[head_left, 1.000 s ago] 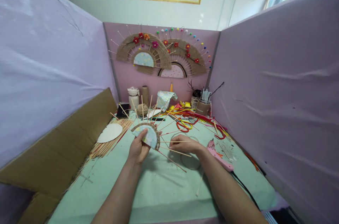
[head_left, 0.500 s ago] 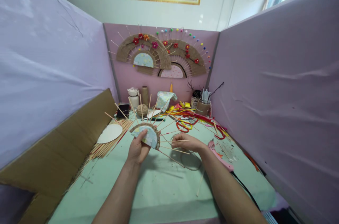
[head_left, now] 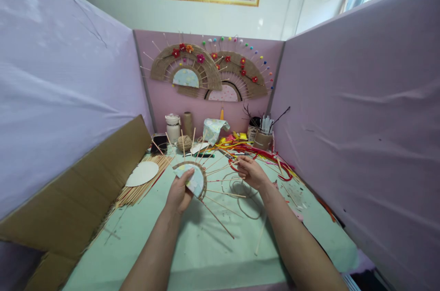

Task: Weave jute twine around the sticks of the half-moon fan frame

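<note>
My left hand (head_left: 180,190) grips a half-round fan base (head_left: 195,181), thumb on its pale blue flowered face. Brown twine edges its curved rim. Several thin wooden sticks (head_left: 220,192) spread out from that rim like rays; one reddish stick (head_left: 220,221) points down toward me. My right hand (head_left: 252,172) is closed in a pinch near the tip of a stick on the fan's right side. Loose loops of thin twine (head_left: 249,215) hang or lie just below this hand and lead up to its fingers; the pinched part itself is hidden.
Bamboo sticks under a white oval card (head_left: 142,173) lie left, beside a cardboard sheet (head_left: 79,185). A twine ball (head_left: 184,143), a jar (head_left: 173,127) and coloured pipe cleaners (head_left: 256,148) lie behind. A pink glue gun (head_left: 298,214) is partly behind my right forearm. Finished fans (head_left: 185,59) hang at the back.
The fan base has turned clockwise in my left hand, its sticks swinging downward on the right. My right hand has moved up and slightly right, and the twine loops have shifted.
</note>
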A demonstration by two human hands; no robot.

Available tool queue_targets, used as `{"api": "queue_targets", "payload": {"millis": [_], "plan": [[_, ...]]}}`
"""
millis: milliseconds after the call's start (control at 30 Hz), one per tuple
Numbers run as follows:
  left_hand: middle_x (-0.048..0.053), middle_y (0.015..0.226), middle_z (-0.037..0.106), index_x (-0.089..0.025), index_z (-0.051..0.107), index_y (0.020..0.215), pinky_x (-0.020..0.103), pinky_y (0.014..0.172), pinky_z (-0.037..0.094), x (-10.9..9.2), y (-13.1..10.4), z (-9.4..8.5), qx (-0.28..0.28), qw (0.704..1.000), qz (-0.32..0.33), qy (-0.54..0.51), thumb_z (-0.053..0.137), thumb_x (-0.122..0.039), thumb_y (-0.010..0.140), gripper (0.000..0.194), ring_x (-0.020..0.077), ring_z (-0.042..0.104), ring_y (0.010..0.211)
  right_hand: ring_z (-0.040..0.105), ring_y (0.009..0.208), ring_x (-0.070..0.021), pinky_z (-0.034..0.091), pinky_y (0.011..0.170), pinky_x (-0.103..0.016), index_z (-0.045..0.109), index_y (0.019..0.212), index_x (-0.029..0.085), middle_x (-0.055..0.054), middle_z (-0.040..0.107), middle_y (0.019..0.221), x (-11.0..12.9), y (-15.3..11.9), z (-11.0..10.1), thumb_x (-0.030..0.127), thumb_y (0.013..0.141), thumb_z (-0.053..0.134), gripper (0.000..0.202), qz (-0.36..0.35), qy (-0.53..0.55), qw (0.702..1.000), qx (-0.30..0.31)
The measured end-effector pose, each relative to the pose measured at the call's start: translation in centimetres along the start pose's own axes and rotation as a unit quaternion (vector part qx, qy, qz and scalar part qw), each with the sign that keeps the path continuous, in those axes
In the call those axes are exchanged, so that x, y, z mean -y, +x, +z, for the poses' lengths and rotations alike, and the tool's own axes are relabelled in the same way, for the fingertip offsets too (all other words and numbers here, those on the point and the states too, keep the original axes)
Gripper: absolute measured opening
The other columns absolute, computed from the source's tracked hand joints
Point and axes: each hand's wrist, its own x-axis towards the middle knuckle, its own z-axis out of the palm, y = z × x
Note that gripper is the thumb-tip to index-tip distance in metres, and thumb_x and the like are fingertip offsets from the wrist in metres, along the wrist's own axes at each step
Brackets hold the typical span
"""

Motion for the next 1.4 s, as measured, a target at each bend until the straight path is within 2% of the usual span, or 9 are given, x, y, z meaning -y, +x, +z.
{"api": "queue_targets", "payload": {"millis": [200, 367, 533, 667, 733, 900, 1067, 1267, 1400], "plan": [[0.006, 0.073, 0.07, -0.012, 0.06, 0.083, 0.025, 0.057, 0.053, 0.6, 0.2, -0.1, 0.007, 0.999, -0.019, 0.035, 0.067, -0.008, 0.067, 0.018, 0.0159, 0.066, 0.061, 0.025, 0.044, -0.0035, 0.019, 0.04, -0.018, 0.058, 0.081, 0.021, 0.002, 0.058, 0.068, 0.4, -0.1, 0.3, 0.029, 0.063, 0.077, 0.028, -0.058, 0.052, 0.996, -0.036], [0.008, 0.077, 0.071, -0.012, 0.061, 0.085, 0.027, 0.061, 0.054, 0.3, 0.5, -0.2, -0.028, 0.999, 0.026, 0.001, 0.063, -0.008, 0.07, 0.016, 0.017, 0.067, 0.067, 0.024, 0.045, -0.0049, 0.015, 0.04, -0.019, 0.059, 0.08, 0.021, 0.005, 0.047, 0.058, 0.8, -0.5, 0.6, 0.033, 0.064, 0.075, 0.025, -0.075, 0.042, 0.996, -0.018], [0.005, 0.082, 0.071, -0.013, 0.063, 0.087, 0.026, 0.066, 0.055, -0.1, 0.9, -0.7, -0.059, 0.995, 0.054, -0.062, 0.063, -0.005, 0.07, 0.019, 0.0145, 0.066, 0.07, 0.023, 0.045, -0.0048, 0.015, 0.039, -0.019, 0.06, 0.077, 0.019, 0.008, 0.035, 0.054, 0.4, -0.5, 1.2, 0.036, 0.063, 0.075, 0.026, -0.051, -0.028, 0.998, -0.021], [0.003, 0.079, 0.07, -0.015, 0.064, 0.087, 0.024, 0.067, 0.054, -0.4, 0.9, -0.5, -0.062, 0.991, 0.069, -0.096, 0.06, -0.003, 0.073, 0.018, 0.0131, 0.066, 0.07, 0.025, 0.044, -0.0043, 0.019, 0.04, -0.02, 0.062, 0.076, 0.018, 0.006, 0.042, 0.057, -0.7, -0.6, 1.9, 0.042, 0.064, 0.071, 0.028, -0.022, -0.158, 0.987, -0.024], [0.004, 0.08, 0.071, -0.014, 0.064, 0.087, 0.025, 0.068, 0.055, -0.5, 0.8, -0.5, -0.046, 0.991, 0.056, -0.114, 0.056, -0.005, 0.077, 0.016, 0.0139, 0.067, 0.072, 0.03, 0.045, -0.0051, 0.023, 0.041, -0.02, 0.062, 0.07, 0.016, 0.005, 0.046, 0.057, -1.4, -0.9, 2.5, 0.041, 0.064, 0.071, 0.027, 0.013, -0.243, 0.97, 0.015], [0.008, 0.085, 0.071, -0.01, 0.064, 0.093, 0.029, 0.075, 0.054, -0.4, 1.1, -0.5, -0.029, 0.988, 0.0, -0.154, 0.05, -0.009, 0.083, 0.017, 0.0165, 0.067, 0.079, 0.043, 0.054, -0.0081, 0.033, 0.051, -0.02, 0.064, 0.065, 0.015, 0.003, 0.053, 0.057, -2.6, -2.2, 4.5, 0.033, 0.069, 0.066, 0.019, 0.072, -0.349, 0.912, 0.205], [0.009, 0.089, 0.071, -0.01, 0.061, 0.107, 0.029, 0.081, 0.053, -0.1, 0.8, -0.2, -0.033, 0.983, -0.012, -0.181, 0.047, -0.006, 0.084, 0.026, 0.0164, 0.067, 0.082, 0.045, 0.056, -0.0088, 0.034, 0.052, -0.02, 0.064, 0.067, 0.016, 0.003, 0.055, 0.06, -3.1, -2.3, 5.1, 0.031, 0.071, 0.061, 0.016, 0.065, -0.383, 0.9, 0.2], [0.009, 0.105, 0.068, -0.015, 0.054, 0.121, 0.03, 0.09, 0.049, -0.2, 0.0, 0.4, 0.055, 0.983, 0.029, -0.171, 0.043, 0.009, 0.074, 0.054, 0.0185, 0.063, 0.099, 0.045, 0.058, -0.0101, 0.034, 0.055, -0.022, 0.063, 0.067, 0.016, 0.002, 0.055, 0.063, -3.3, -1.8, 4.4, 0.041, 0.071, 0.064, 0.025, 0.029, -0.364, 0.911, 0.191], [0.009, 0.105, 0.068, -0.015, 0.055, 0.118, 0.029, 0.088, 0.051, 0.0, 0.4, 0.1, 0.02, 0.986, 0.018, -0.163, 0.046, 0.005, 0.075, 0.048, 0.0182, 0.065, 0.095, 0.042, 0.057, -0.01, 0.031, 0.053, -0.022, 0.062, 0.066, 0.017, 0.002, 0.052, 0.061, -3.1, -1.9, 4.5, 0.046, 0.07, 0.064, 0.029, 0.023, -0.367, 0.911, 0.187]]}}
